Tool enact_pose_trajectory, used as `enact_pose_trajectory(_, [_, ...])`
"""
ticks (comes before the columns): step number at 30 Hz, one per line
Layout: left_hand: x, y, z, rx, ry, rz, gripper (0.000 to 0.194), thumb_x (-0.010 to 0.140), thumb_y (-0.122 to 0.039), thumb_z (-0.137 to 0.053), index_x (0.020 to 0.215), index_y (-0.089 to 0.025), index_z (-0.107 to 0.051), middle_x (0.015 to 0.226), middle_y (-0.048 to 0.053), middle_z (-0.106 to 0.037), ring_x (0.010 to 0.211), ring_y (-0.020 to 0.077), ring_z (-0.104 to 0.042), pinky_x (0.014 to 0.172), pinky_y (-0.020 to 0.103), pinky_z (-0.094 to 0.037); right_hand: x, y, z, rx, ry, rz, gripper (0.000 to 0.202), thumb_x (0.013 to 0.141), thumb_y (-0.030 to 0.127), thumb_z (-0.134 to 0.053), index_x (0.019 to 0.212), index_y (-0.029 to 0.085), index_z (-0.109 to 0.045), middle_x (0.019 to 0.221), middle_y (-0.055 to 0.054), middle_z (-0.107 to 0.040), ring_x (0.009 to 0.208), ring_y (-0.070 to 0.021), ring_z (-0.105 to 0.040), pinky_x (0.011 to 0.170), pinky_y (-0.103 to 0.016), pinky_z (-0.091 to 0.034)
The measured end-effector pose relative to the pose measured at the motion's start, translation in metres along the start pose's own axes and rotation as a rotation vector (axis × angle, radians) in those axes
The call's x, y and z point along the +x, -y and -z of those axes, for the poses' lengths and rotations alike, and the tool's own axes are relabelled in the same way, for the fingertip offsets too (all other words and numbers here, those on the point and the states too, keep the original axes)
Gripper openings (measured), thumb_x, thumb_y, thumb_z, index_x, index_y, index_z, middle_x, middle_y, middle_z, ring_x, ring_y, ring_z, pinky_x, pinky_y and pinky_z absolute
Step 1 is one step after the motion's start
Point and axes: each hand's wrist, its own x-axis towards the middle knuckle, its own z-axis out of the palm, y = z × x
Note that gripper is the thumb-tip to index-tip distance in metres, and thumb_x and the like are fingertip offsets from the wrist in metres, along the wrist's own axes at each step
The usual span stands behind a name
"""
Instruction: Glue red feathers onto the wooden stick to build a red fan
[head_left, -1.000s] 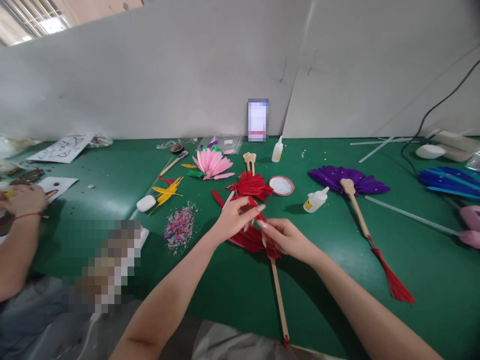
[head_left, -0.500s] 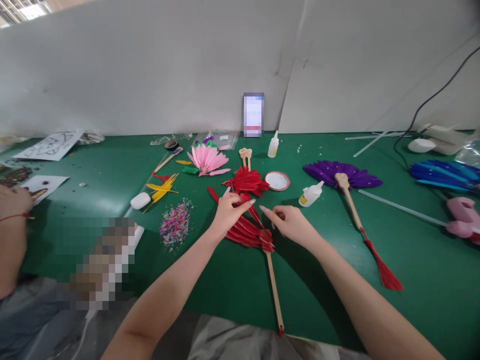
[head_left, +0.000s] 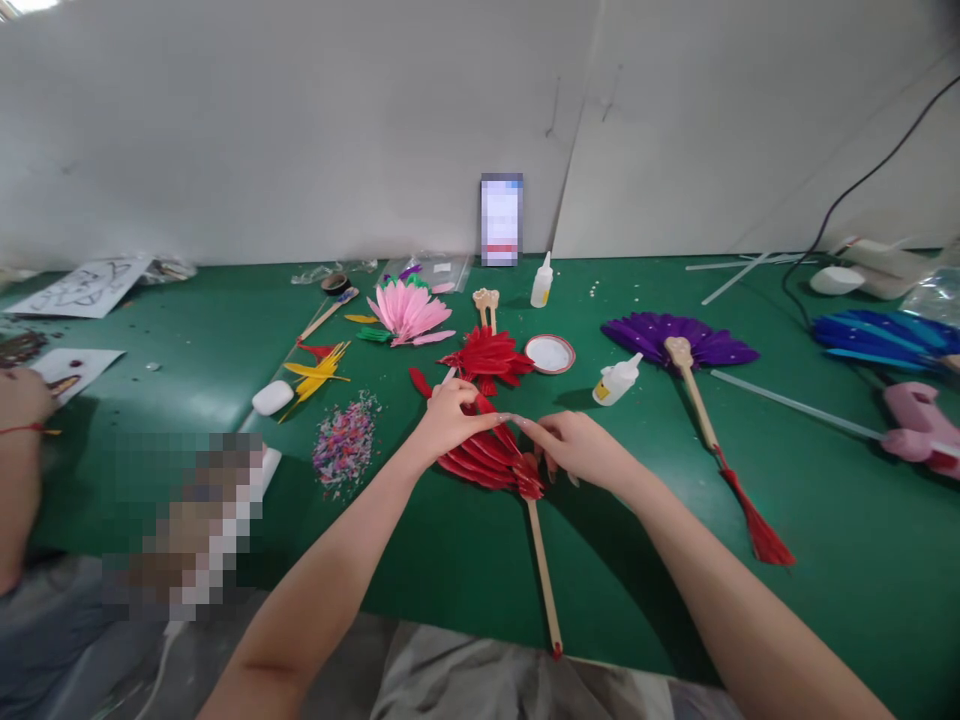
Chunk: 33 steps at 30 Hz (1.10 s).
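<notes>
Red feather fan (head_left: 491,455) lies on green surface (head_left: 450,570), wooden handle toward the person. L hand (head_left: 450,418) fingers pinch a red feather; R hand (head_left: 581,447) fingers curl loosely, resting on fan's base. Beyond: loose red feathers (head_left: 486,358), glue bottle (head_left: 616,379).

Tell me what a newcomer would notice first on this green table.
Most likely the two hands meeting at the table's middle: the left hand and right hand both rest on a red feather fan whose wooden stick runs toward the near edge. To its right lies a finished purple fan with a red tassel, and behind it a pink feather bloom.
</notes>
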Motion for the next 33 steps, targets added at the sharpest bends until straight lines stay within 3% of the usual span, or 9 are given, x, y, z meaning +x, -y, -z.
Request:
enact_pose_trajectory(7, [-0.001,-0.0008,-0.0002,0.073,0.049,-0.018,0.024,0.059,-0.041,-0.072,0.063,-0.019,-0.064,0.091,0.005,-0.057,0.096,0.0242,-0.049,0.092,0.045,-0.034,-0.002,0.0021,0.0005,-0.031,-0.005,0.002,0.057,0.08,0.066,-0.032,0.056,0.018,-0.051,0.048,-0.002,-0.062,0.036,-0.0099,-0.05,0.042,-0.021,-0.035])
enact_pose_trajectory(15, [-0.002,0.0002,-0.0033,0.144,0.036,-0.023,0.032,0.055,-0.05,-0.072,0.062,-0.019,-0.064,0.094,0.005,-0.055,0.099,0.0266,-0.046,0.091,0.046,-0.032,-0.0004,0.0007,-0.0022,-0.112,-0.052,0.042,0.052,0.063,0.071,-0.053,0.058,0.02,-0.053,0.05,0.0,-0.061,0.045,-0.0125,-0.054,0.042,-0.022,-0.03])
enact_pose_trajectory(19, [-0.0021,-0.0013,-0.0019,0.155,0.042,-0.014,0.032,0.056,-0.05,-0.072,0.062,-0.019,-0.064,0.094,0.006,-0.056,0.1,0.028,-0.045,0.09,0.045,-0.031,-0.0001,-0.0012,-0.0038,-0.166,-0.061,0.061,0.049,0.062,0.069,-0.056,0.058,0.02,-0.052,0.051,0.001,-0.061,0.048,-0.0127,-0.054,0.043,-0.022,-0.029])
enact_pose_trajectory(24, [-0.001,-0.0014,0.0046,0.092,0.012,0.013,0.025,0.069,-0.044,-0.064,0.062,-0.02,-0.066,0.091,0.005,-0.056,0.098,0.0254,-0.048,0.092,0.043,-0.032,-0.0009,-0.0002,-0.0038,-0.202,-0.062,0.07,0.049,0.063,0.07,-0.054,0.058,0.021,-0.052,0.05,0.001,-0.06,0.048,-0.0128,-0.052,0.043,-0.022,-0.028])
enact_pose_trajectory(33, [0.0001,0.0019,0.0045,0.083,-0.008,0.0,0.024,0.065,-0.044,-0.067,0.06,-0.02,-0.065,0.09,0.005,-0.057,0.096,0.0247,-0.048,0.093,0.042,-0.032,-0.001,0.0021,-0.0037,-0.197,-0.054,0.053,0.051,0.064,0.071,-0.052,0.058,0.021,-0.053,0.051,0.0,-0.06,0.049,-0.0135,-0.053,0.044,-0.023,-0.029])
